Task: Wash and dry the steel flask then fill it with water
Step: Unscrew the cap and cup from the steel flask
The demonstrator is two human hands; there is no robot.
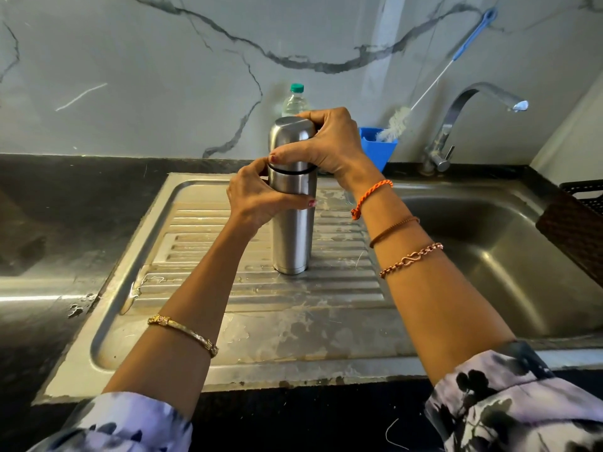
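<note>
The steel flask [292,203] stands upright on the ribbed draining board [202,288] of the steel sink unit, near the board's middle and left of the sink basin [483,256]. Its cap [291,138] is on, with a dark ring visible at the joint between cap and body.

The left hand [257,197] is closed around the upper body of the flask just under that ring, thumb across the front and fingers wrapped behind. The right hand [329,141] is closed over the cap from the right side, fingers curled across the top and thumb pressed against the cap's lower edge. Both hands are in firm contact with the flask.

Behind the flask, against the marble-patterned wall [163,76], stands a clear plastic bottle [295,101] with a green top, partly hidden by the cap and the right hand. To its right is a blue holder [380,146] containing a bottle brush [434,79] with a blue handle, leaning against the wall. The tap [470,119] rises at the back corner of the basin, spout turned right; no water is seen running. The draining board shows pale stains and water marks. A dark countertop [49,207] surrounds the unit.
</note>
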